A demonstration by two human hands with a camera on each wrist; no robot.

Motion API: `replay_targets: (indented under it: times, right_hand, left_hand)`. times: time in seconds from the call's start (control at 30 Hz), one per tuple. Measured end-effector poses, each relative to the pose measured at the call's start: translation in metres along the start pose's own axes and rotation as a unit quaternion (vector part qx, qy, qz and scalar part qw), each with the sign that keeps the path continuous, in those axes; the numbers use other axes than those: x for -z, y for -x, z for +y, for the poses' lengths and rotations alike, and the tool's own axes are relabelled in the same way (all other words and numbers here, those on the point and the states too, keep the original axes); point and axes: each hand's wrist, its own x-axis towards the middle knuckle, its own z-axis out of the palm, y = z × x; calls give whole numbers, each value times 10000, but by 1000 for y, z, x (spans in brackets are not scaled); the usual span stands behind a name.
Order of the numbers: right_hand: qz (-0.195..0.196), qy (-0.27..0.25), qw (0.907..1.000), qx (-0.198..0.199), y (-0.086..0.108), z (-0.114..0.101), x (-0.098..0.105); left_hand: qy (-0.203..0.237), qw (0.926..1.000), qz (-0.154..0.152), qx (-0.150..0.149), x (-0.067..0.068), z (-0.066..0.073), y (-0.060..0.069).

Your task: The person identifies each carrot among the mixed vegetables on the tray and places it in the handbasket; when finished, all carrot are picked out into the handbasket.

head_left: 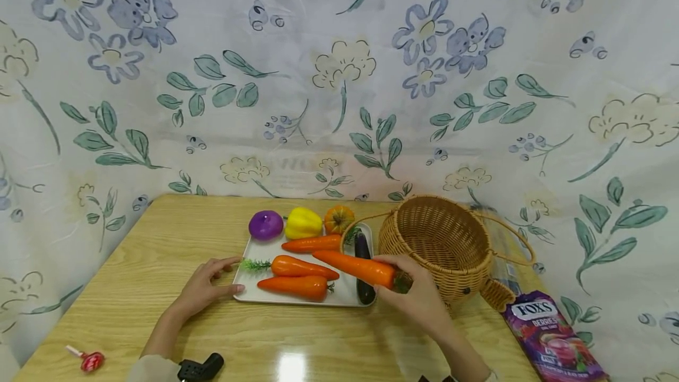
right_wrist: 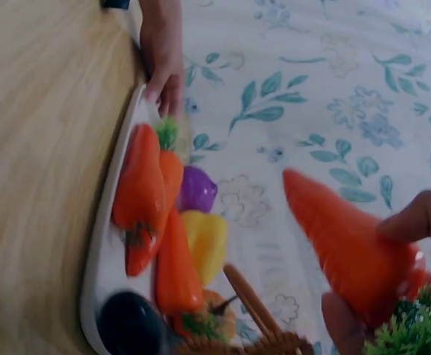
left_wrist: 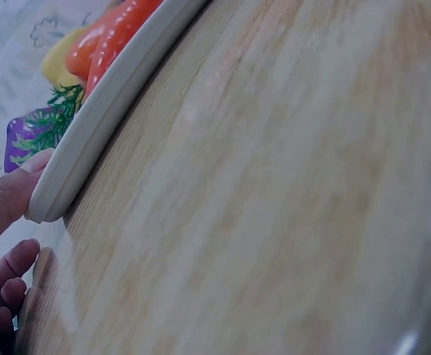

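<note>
My right hand (head_left: 419,293) grips an orange toy carrot (head_left: 355,267) near its leafy end, its tip pointing left above the tray. In the right wrist view the held carrot (right_wrist: 348,251) shows between thumb and fingers. My left hand (head_left: 207,285) holds the left end of the white tray (head_left: 345,296), its thumb (left_wrist: 4,200) on the rim. On the tray lie more carrots (head_left: 294,287), a dark eggplant (head_left: 363,252), a yellow bell pepper (head_left: 303,223), a purple round vegetable (head_left: 266,225) and a small pumpkin (head_left: 338,219).
A wicker basket (head_left: 392,234) with looped handles stands right of the tray, one handle reaching over the tray's corner. Right of it lies a purple candy bag (head_left: 551,335). A red lollipop (head_left: 92,361) lies at the front left of the wooden table (head_left: 254,341). Floral cloth (head_left: 297,105) hangs behind.
</note>
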Motion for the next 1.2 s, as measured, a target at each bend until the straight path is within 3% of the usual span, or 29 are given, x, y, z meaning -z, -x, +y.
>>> replay_targets:
  times: [0.17,0.43,0.8,1.2]
  right_hand:
    - [-509,119,9967,619,-20,6,26]
    - [-984,-30,9917,830,-44,12,63]
    - [-1070,-464,9904,742,-68,15,101]
    - [-1262,-257,9912,298,-82,18,130]
  left_hand:
    - [-18,10000,-28,21,0,1,-4]
    - [-109,9999,-55,46,1,2,-5]
    - [-136,9998,-79,96,1,2,-4]
    - [-115,9997,-108,186,2,2,-3]
